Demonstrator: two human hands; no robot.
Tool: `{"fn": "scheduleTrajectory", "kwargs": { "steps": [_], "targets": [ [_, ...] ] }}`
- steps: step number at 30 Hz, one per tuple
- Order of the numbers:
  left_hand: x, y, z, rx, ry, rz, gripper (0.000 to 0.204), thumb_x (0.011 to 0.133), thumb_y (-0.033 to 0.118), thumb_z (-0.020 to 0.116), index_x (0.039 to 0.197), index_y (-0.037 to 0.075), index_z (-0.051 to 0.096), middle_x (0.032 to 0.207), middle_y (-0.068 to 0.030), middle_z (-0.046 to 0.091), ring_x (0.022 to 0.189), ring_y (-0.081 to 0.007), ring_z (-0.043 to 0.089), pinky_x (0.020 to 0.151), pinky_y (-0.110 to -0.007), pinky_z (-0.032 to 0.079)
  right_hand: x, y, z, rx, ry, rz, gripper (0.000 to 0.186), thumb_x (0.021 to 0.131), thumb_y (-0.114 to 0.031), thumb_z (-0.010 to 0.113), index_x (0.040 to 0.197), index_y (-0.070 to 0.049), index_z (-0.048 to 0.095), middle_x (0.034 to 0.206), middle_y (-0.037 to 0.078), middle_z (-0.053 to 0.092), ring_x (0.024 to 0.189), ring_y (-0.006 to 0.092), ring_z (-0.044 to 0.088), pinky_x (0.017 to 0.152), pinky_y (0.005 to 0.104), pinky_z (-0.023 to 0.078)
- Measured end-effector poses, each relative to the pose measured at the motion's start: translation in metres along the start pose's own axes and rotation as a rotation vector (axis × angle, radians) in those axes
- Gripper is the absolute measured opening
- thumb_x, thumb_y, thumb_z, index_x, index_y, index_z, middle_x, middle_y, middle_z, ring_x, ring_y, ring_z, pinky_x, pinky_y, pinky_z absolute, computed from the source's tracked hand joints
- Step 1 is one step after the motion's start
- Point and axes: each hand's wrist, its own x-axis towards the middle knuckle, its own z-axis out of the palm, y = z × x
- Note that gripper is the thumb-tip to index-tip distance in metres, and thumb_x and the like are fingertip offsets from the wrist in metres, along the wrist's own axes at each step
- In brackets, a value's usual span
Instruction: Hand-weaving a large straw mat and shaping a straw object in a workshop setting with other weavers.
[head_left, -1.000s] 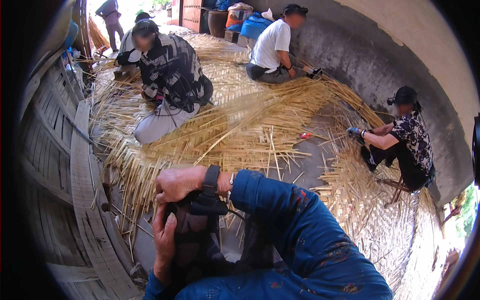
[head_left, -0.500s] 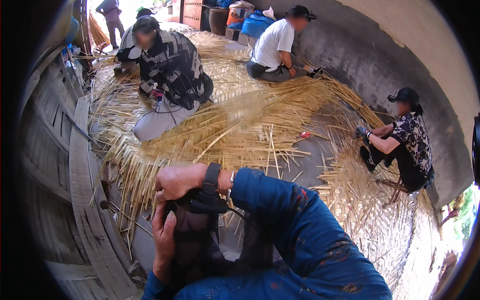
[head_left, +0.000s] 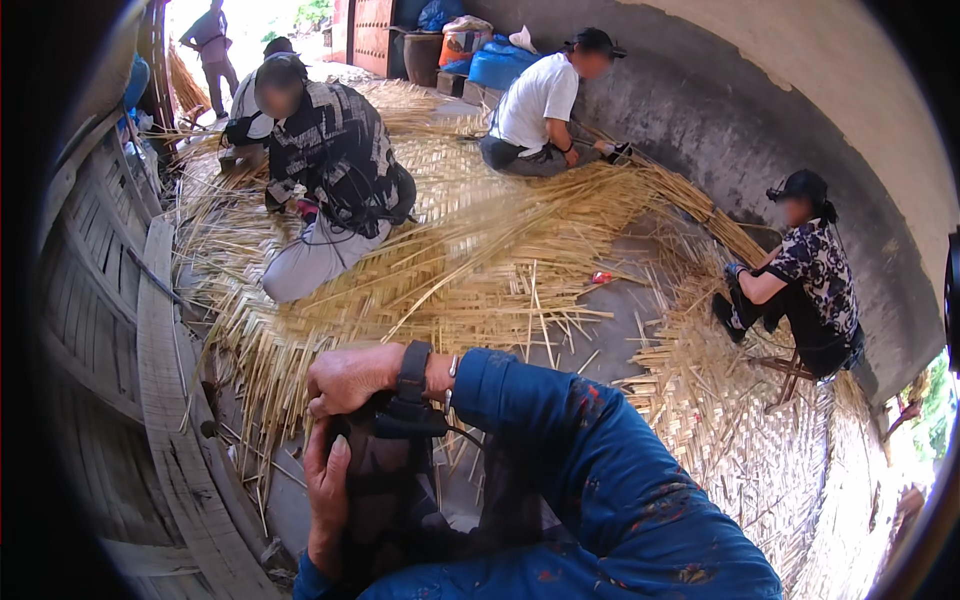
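Observation:
My right hand [head_left: 352, 378] is bent at the wrist and curled, most of its fingers hidden beneath it. A black wristband [head_left: 412, 374] and a thin metal bracelet [head_left: 449, 381] sit on that wrist; a small black device [head_left: 408, 424] with a cable hangs under the band. My left hand [head_left: 328, 490] comes up from below, its fingertips meeting the right hand. The left thumb lies against a dark, partly see-through shape [head_left: 385, 480] between my arms. Both hands look closed, but what they hold, if anything, is hidden. Blue patterned sleeves [head_left: 600, 460] cover my arms.
A woven straw-coloured mat [head_left: 480, 285] with loose strips spreads ahead. Weathered wooden boards [head_left: 165, 350] line the left. People crouch or sit around: one in black-and-white [head_left: 335, 150], one in a white shirt [head_left: 535, 105], one on a stool [head_left: 820, 270]. A grey wall [head_left: 700, 110] curves behind.
The view has shifted slightly, so the scene sits a little lower and further left. My hands keep nearly the same pose. The person on the stool has drawn a gloved hand closer in.

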Motion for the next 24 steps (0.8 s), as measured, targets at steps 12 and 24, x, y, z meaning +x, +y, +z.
{"fn": "scheduleTrajectory", "kwargs": {
  "steps": [12, 24],
  "targets": [
    [0.0008, 0.0004, -0.0007, 0.059, -0.001, 0.032, 0.055, 0.101, 0.018, 0.052, 0.147, -0.009, 0.039, 0.149, -0.0172, 0.046, 0.139, -0.0238, 0.041, 0.117, -0.034, 0.027, 0.0001, 0.0002, 0.0023, 0.007, 0.004, 0.017, 0.034, 0.090, -0.032, 0.060, 0.095, -0.001, 0.072, 0.087, 0.023, 0.070, 0.083, 0.0396, 0.067, 0.075, 0.0470, 0.053],
    [0.0013, 0.0051, 0.0034, 0.022, -0.018, 0.044, 0.056, 0.101, 0.017, 0.052, 0.148, -0.009, 0.038, 0.149, -0.0166, 0.047, 0.139, -0.0233, 0.041, 0.116, -0.034, 0.028, 0.0007, 0.0036, 0.0042, -0.006, 0.018, -0.038, 0.034, 0.089, -0.032, 0.058, 0.093, 0.000, 0.072, 0.086, 0.023, 0.069, 0.083, 0.0410, 0.067, 0.075, 0.0477, 0.052]
  ]
}}
